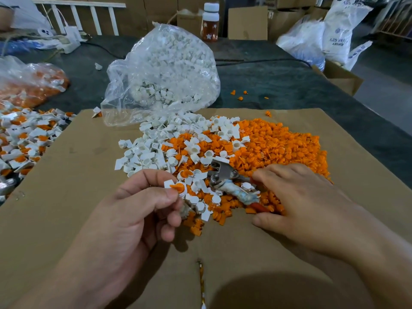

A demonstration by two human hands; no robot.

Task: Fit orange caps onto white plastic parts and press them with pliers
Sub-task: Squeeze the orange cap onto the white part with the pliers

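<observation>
Orange cap point(178, 188) on white part point(169, 183), pinched by my left hand point(138, 210); right hand point(296, 197) spread over pliers point(223, 173), ungripped. I fear cap tips off unpressed.

our two bare arms reach in over the near edge of the cardboard point(73, 166). our left hand point(142, 210) is curled up, thumb and first finger pinching a small white part point(169, 183). our right hand point(298, 197) lies palm down, fingers fairly straight, thumb out to the side.
</observation>
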